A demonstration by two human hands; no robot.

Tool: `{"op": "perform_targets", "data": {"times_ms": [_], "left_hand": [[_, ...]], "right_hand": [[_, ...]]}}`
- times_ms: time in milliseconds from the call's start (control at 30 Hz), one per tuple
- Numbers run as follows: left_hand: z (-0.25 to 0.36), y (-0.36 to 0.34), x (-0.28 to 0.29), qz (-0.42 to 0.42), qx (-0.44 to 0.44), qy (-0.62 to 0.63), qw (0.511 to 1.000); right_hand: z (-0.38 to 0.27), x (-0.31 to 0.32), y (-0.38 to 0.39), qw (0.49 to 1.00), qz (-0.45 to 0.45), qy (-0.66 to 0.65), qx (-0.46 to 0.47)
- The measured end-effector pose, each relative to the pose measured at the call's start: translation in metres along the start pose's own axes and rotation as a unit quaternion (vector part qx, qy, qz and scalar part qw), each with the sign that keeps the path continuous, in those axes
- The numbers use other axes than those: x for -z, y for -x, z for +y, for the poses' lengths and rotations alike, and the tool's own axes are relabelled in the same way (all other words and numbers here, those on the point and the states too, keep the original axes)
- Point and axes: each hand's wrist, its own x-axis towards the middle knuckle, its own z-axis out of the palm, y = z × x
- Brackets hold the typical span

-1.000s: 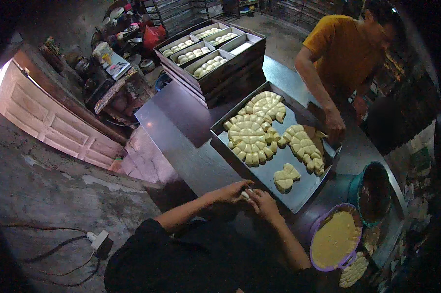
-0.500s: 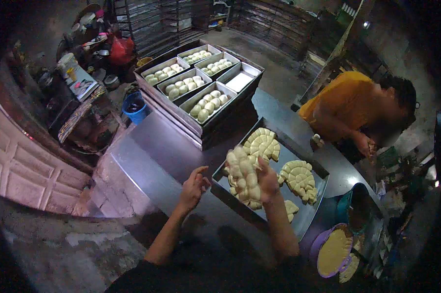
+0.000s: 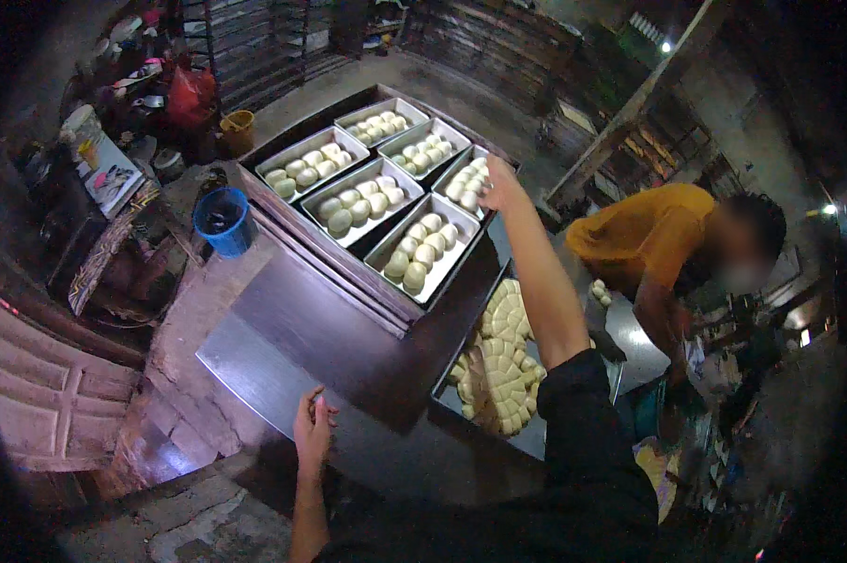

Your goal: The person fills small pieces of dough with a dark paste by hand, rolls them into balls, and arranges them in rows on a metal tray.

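My right hand (image 3: 496, 186) reaches into the back right loaf tin (image 3: 480, 212), its fingers on a group of pale dough balls (image 3: 465, 184) that now lie in it. My left hand (image 3: 314, 426) is raised near the steel table's (image 3: 264, 310) front edge, fingers apart and holding nothing. Other loaf tins, such as the front one (image 3: 381, 259), hold rows of dough balls on stacked dark trays (image 3: 329, 291). Below my right arm, a large tray (image 3: 454, 408) holds scored, segmented dough pieces (image 3: 498, 375), partly hidden by my forearm and sleeve.
A co-worker in an orange top (image 3: 630, 235) bends at the table's right side beside several small dough balls (image 3: 600, 292). A blue bucket (image 3: 219, 233) stands left of the stacked trays. A wooden door (image 3: 48, 394) is at lower left, dark racks (image 3: 245, 56) at the back.
My right hand has carried the dough balls from over the large tray up into the formerly vacant tin. My left hand has moved down and left. The view has shifted; the co-worker leans lower.
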Motion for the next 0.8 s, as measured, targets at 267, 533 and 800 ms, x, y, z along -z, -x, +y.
{"op": "perform_targets", "data": {"times_ms": [267, 533, 800], "left_hand": [[0.021, -0.018, -0.047, -0.120, -0.049, -0.172, 0.976], [0.025, 0.013, -0.129, -0.356, -0.189, -0.224, 0.887], [0.022, 0.088, -0.163, -0.472, -0.283, -0.357, 0.755]], "right_hand": [[0.040, 0.109, 0.146, 0.943, -0.174, 0.183, 0.217], [0.202, 0.320, 0.331, 0.859, 0.171, 0.478, -0.066], [0.331, 0.366, 0.193, 0.842, 0.338, 0.409, 0.099]]}}
